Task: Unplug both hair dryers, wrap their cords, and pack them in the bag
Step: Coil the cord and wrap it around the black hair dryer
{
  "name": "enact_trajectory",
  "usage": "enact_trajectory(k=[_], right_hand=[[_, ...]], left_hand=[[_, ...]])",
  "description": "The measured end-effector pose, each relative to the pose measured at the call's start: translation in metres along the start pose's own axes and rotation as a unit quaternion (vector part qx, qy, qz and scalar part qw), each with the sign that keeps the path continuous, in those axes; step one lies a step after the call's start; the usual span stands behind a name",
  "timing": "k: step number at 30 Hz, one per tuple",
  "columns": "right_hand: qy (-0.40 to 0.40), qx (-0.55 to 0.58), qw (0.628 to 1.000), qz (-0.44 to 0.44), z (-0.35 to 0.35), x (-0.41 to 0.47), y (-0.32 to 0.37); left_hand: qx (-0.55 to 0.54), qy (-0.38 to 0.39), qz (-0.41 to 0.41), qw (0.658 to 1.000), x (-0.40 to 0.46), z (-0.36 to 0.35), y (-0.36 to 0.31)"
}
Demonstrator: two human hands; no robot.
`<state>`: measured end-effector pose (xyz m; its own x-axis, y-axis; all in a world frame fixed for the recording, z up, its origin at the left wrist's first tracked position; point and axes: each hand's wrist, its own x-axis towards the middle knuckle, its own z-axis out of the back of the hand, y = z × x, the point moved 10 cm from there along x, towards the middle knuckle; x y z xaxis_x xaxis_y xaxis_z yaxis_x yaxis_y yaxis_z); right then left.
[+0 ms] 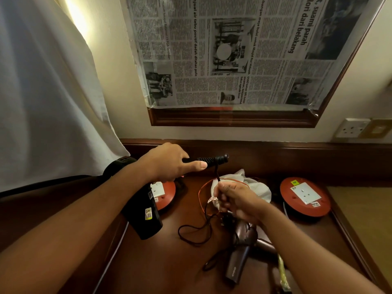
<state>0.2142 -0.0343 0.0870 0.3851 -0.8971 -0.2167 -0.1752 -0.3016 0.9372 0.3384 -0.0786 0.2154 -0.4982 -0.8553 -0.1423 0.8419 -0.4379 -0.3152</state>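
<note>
Two hair dryers (142, 211) (239, 257), two socket reels (305, 196) (163, 194).

Left hand (169, 163): raised above the desk, fingers curled closed around a handle, thumb extended rightward, forearm bare and angled up from lower left. Right hand (234, 198): lower, nearer centre, fingertips (220, 190) pinched together on a thin cord, forearm entering from lower right.

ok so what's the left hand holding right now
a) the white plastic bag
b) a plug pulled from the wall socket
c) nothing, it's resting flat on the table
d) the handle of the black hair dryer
d: the left hand has its grip closed around the handle of the black hair dryer, whose body hangs below the wrist, while the right hand pinches its cord just below the handle end.
</note>
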Motion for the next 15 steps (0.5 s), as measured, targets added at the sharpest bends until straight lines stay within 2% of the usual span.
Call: enact_trajectory(k=[7, 12, 15], right_hand=[[0.078, -0.027, 0.996, -0.03, 0.016, 0.015, 0.021], [0.076, -0.061, 0.995, -0.033, 0.025, 0.026, 0.039], [0.074, -0.109, 0.991, -0.027, 0.029, 0.031, 0.054]], left_hand=[[-0.001, 0.036, -0.039, 0.999, -0.003, -0.007, -0.01], [0.0, 0.065, -0.044, 0.997, -0.005, -0.015, -0.012], [0.038, 0.073, -0.053, 0.995, -0.006, -0.019, -0.015]])
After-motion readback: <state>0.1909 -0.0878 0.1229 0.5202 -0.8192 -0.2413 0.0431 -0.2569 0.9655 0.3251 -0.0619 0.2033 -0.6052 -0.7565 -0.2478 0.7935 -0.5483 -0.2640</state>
